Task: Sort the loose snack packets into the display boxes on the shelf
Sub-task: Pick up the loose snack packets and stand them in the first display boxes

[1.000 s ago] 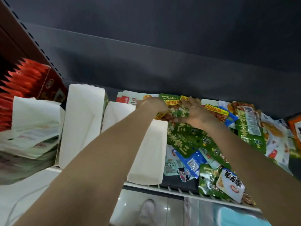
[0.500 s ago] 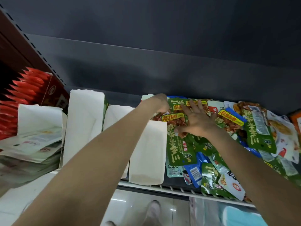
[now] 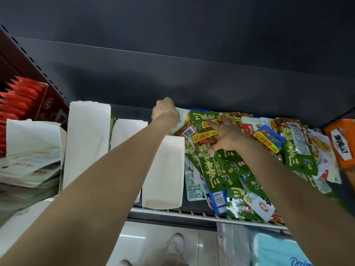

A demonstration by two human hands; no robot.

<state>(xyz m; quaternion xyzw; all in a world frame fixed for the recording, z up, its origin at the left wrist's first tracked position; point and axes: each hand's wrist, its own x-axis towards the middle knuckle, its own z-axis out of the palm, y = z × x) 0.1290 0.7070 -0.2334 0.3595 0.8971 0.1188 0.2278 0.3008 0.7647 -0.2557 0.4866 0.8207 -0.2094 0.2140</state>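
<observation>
I log the loose packets [image 3: 226,169] heaped right of the white box [image 3: 163,169]; right hand [image 3: 226,135] flat, fingers spread, on them. Left hand [image 3: 165,110] pinches a pale packet [image 3: 181,118] at the heap's back.

Wire shelf [image 3: 192,213]: white boxes [image 3: 163,169], loose packets [image 3: 221,169].

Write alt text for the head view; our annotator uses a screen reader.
A person's two bare arms reach up to a shelf: the right hand lies spread on a heap of loose green and red foil snack packets, while the left hand grips a pale packet at the back. White cardboard display boxes stand to the left, beside a red carton of red sachets.
</observation>
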